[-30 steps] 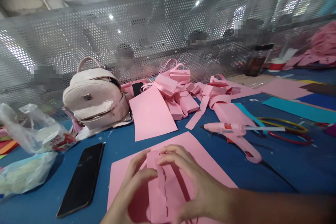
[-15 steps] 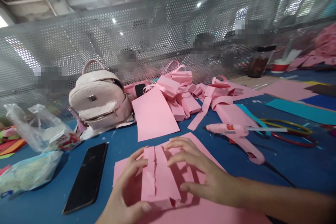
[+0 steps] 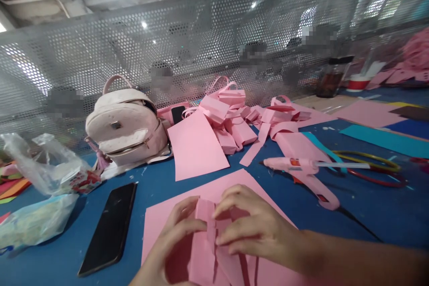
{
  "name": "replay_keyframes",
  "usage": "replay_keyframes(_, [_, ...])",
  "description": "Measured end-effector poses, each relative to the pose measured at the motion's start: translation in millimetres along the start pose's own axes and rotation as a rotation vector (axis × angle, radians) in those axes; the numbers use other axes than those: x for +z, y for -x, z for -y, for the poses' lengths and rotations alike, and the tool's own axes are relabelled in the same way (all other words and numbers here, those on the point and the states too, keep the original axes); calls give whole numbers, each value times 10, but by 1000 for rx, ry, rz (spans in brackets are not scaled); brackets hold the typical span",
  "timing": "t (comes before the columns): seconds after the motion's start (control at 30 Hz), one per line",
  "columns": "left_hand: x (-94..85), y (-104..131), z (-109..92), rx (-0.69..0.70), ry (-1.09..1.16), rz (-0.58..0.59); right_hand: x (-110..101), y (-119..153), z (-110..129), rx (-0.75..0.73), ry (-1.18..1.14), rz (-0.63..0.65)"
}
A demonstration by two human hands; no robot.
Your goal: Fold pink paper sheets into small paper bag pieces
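Note:
A folded piece of pink paper with overlapping flaps is between my hands, low in the view. My left hand grips its left side, with the fingertips over the top flap and the thumb cut off by the bottom edge. My right hand has curled fingers pressing its right flap near the seam. Beneath it lies a large pink sheet on the blue table. The lower end of the folded paper runs out of view.
A pink glue gun lies to the right, its cord trailing forward. On the left are a black phone and plastic bags. Behind stand a pale backpack and a heap of pink paper pieces, before a perforated metal screen.
The folded paper has shifted toward me and turned slightly, its two flaps now drawn closer together. My right fingers have moved in to the seam and curled more.

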State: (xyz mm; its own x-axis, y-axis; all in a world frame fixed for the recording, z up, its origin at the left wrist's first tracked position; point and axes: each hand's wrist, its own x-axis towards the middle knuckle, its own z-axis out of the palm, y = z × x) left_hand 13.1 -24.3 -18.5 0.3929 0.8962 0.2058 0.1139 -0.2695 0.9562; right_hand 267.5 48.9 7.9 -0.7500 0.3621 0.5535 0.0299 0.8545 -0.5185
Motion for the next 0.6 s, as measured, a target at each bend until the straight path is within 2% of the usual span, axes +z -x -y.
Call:
replay_keyframes(0.13, [-20, -14, -59, -59, -23, 57, 15, 18, -7, -11, 19, 40])
replay_keyframes(0.27, [-34, -6, -38, -55, 84, 1, 14, 22, -5, 25, 0, 78])
replay_keyframes(0.43, [-99, 1, -12, -132, 146, -110, -16, -5, 8, 64, -66, 127])
replay_keyframes(0.6, [-90, -4, -27, -121, 181, -105, -18, -13, 25, 57, 1, 109])
